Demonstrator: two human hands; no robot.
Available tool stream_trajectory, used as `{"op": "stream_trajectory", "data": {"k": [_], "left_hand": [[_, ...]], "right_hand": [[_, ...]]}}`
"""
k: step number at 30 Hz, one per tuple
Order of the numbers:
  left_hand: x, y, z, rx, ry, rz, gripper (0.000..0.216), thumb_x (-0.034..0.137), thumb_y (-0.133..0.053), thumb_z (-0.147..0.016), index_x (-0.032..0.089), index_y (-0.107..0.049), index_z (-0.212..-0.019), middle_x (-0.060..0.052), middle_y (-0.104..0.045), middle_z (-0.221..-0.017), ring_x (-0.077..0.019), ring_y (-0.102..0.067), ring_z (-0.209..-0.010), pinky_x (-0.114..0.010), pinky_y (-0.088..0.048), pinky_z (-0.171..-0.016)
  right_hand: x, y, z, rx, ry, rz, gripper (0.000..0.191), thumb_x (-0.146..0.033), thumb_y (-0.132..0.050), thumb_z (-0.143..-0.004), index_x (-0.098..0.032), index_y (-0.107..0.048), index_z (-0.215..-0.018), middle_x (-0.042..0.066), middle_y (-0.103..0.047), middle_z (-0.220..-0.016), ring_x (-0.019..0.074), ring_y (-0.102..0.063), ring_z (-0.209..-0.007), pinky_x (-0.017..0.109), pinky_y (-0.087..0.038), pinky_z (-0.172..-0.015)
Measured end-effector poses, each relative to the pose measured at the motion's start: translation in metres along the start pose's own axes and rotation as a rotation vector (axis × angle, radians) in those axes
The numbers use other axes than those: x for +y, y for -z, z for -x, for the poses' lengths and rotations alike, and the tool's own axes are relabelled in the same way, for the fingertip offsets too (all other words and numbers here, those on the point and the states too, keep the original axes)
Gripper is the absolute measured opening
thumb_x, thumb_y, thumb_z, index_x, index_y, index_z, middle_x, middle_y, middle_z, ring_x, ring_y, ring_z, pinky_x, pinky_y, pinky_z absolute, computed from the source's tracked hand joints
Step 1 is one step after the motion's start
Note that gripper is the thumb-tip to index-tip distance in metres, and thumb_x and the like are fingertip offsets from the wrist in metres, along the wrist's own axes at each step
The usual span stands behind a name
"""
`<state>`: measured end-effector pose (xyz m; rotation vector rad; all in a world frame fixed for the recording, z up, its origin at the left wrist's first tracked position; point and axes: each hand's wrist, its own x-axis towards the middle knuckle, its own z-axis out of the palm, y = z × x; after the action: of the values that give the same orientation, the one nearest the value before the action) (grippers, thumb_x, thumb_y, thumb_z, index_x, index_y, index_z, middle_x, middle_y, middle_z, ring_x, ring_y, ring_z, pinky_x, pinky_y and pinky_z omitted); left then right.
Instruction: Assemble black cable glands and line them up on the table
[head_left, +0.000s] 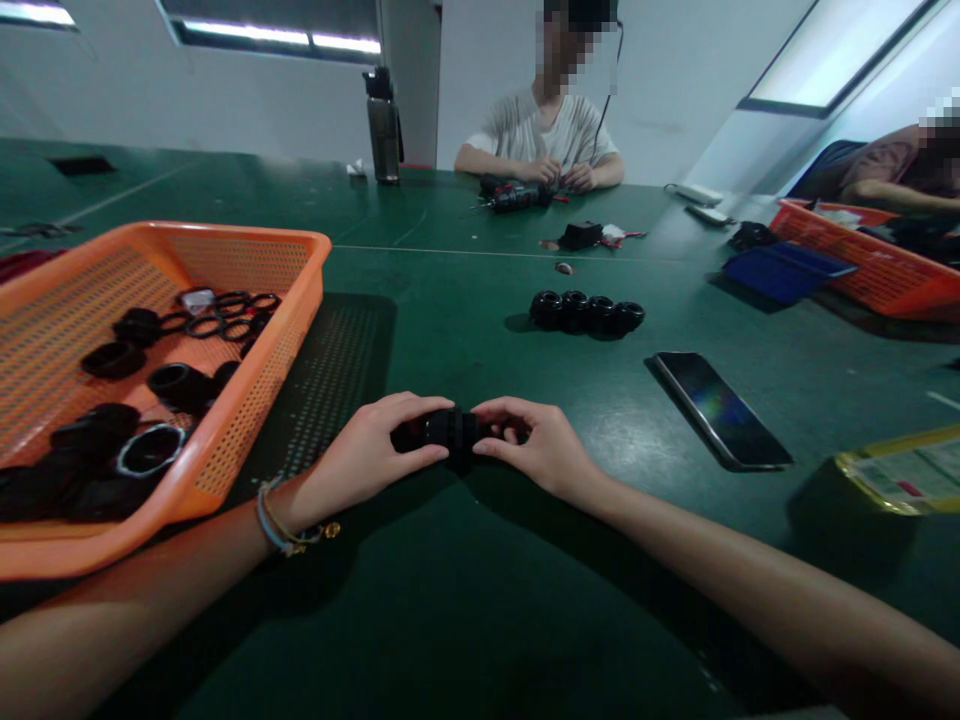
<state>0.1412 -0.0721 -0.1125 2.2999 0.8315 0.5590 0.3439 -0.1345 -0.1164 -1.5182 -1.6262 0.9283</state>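
Note:
A black cylindrical plastic fitting (454,430), with a raised collar round its middle, lies sideways between my hands just above the green table. My left hand (390,435) is closed on its left end, thumb below and fingers above. From the other side, my right hand (531,440) pinches the right end between thumb and fingertips. The fingers hide parts of both ends. Beyond my hands, several glossy black ring-ended fittings (587,312) stand in a row. To the left, an orange basket (259,400) holds loose black fittings (176,385) and thin black rings (217,325).
A phone (720,410) and a yellow-edged box (900,470) lie at right. A power drill (517,195) rests before a person (541,140) across the table. Farther off are a bottle (385,130), a blue tray (784,272) and another orange basket (877,262) beside a second person.

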Motion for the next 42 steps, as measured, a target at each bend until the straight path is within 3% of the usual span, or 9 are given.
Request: {"op": "stream_trajectory", "data": {"k": [42], "left_hand": [[-0.0017,-0.0011,0.0002,0.002,-0.006,0.007,0.039,0.035,-0.062,-0.076,0.021,-0.061,-0.113,-0.004,-0.067,-0.099,-0.0185,-0.061,-0.088,-0.03,-0.046,-0.083]], "right_hand": [[0.0026,-0.0004,0.0011,-0.008,0.013,0.008,0.028,-0.019,-0.069,-0.069,-0.017,-0.066,-0.096,0.002,-0.066,-0.078,0.0081,-0.044,-0.054,0.022,-0.037,-0.051]]}}
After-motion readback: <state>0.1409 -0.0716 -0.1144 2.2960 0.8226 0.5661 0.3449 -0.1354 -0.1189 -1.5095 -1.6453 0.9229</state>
